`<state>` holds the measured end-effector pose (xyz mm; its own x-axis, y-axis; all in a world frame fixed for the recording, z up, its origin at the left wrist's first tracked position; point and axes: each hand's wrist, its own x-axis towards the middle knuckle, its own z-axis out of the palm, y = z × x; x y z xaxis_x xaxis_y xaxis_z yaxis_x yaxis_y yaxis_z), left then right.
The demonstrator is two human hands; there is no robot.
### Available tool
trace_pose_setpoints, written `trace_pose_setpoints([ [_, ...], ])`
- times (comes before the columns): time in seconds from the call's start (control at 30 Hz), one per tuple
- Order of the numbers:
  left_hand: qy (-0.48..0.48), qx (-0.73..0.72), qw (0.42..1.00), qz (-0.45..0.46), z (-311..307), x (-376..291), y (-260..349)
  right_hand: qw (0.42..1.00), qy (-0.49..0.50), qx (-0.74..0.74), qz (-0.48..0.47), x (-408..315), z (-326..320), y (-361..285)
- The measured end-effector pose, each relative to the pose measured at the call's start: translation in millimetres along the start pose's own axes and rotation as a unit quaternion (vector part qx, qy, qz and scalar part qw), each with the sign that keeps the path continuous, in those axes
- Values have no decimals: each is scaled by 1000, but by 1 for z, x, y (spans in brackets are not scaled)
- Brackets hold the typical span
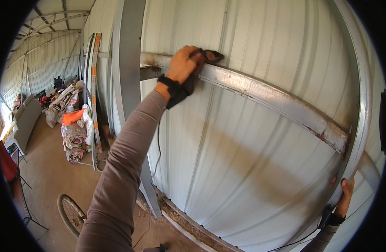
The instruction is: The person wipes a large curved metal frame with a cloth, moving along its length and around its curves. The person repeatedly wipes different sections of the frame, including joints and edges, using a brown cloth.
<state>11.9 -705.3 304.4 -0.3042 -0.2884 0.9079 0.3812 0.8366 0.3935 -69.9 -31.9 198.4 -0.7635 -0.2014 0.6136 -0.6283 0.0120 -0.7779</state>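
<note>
My left hand (182,64) is stretched up and forward, holding a dark cloth (214,56) against the horizontal steel rail (253,86). Part of the cloth lies over the rail's top edge, and some hangs below my fingers. The rail is dull silver with brown rust stains. At the lower right, my right hand (346,193) grips a vertical metal post (364,104), its thumb on the near face. Both wrists wear black bands with thin cables. Ribbed white metal wall sheets (243,151) stand behind the rail.
A wide grey steel column (129,56) rises beside my left arm. Below are a bicycle wheel (68,214) and a dirt-filled ledge (190,225) along the wall's foot. Rolled sacks (75,138), an orange-marked long board (94,91) and a leaning panel (27,121) stand to the left.
</note>
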Motion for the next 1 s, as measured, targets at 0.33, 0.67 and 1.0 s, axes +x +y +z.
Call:
trace_pose_setpoints([
  [0.33, 59, 37, 994, -88, -29, 24, -55, 1000, -4, -20, -9, -1, 2, -5],
  [0.67, -4, -137, 990, 33, 58, -45, 81, 1000, -12, 5, -7, 5, 0, 0],
  [1.0, -106, -302, 947, 38, 116, -192, 177, 998, -23, -62, 16, 8, -12, 4],
])
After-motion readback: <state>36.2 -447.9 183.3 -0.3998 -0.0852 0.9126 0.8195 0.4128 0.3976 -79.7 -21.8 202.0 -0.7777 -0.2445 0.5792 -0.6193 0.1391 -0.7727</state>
